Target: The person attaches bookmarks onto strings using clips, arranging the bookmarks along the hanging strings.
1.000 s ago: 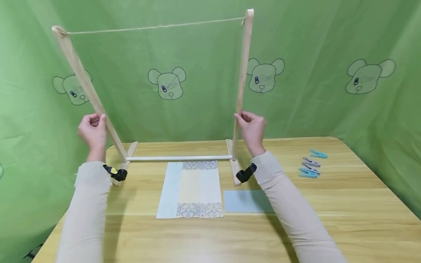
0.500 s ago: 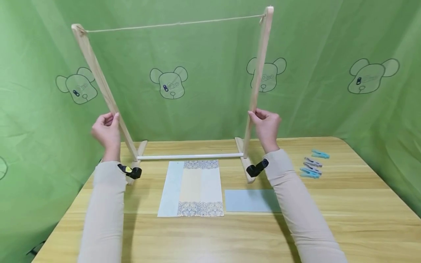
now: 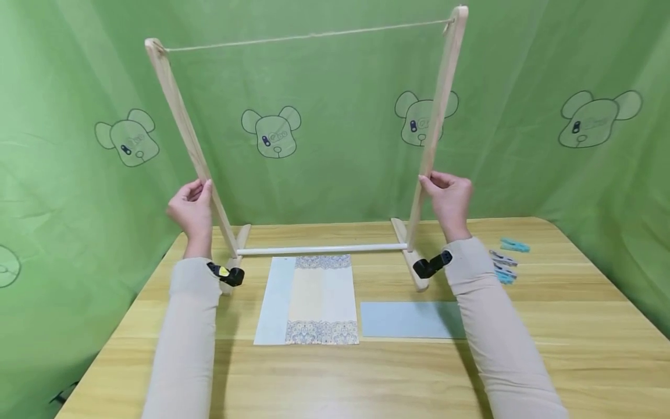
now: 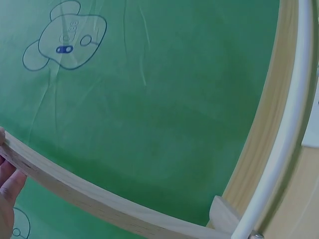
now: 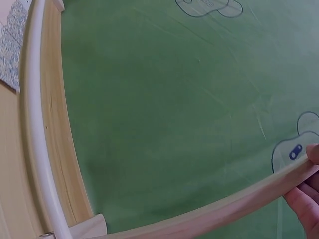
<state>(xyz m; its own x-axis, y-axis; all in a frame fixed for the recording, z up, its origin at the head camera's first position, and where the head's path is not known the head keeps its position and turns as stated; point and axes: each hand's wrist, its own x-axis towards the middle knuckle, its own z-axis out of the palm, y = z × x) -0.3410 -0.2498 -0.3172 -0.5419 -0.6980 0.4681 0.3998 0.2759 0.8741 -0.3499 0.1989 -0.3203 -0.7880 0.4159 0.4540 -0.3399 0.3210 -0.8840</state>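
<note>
A wooden drying rack (image 3: 178, 110) stands upright at the back of the table, with a twine string (image 3: 314, 36) tied between its post tops and a white rod (image 3: 321, 250) joining its feet. My left hand (image 3: 193, 206) pinches the left post between thumb and fingers, well above the rod. On the right post, my right hand (image 3: 449, 198) grips at about the same height. In the left wrist view, fingers (image 4: 12, 186) lie under the post; the right wrist view shows the thumb and fingers (image 5: 301, 201) on either side of the other post.
Patterned cloth or paper (image 3: 309, 299) lies flat before the rod. A plain blue-grey strip (image 3: 408, 319) is right of it, partly behind the right sleeve. Several clothespins (image 3: 515, 245) rest farther right. Green sheeting with bear drawings (image 3: 274, 137) hangs close behind the table (image 3: 335, 378).
Both hands have moved to the right together with the rack, gripping its posts throughout. The right sleeve now overlaps some clothespins. The flat pieces stay in place on the table.
</note>
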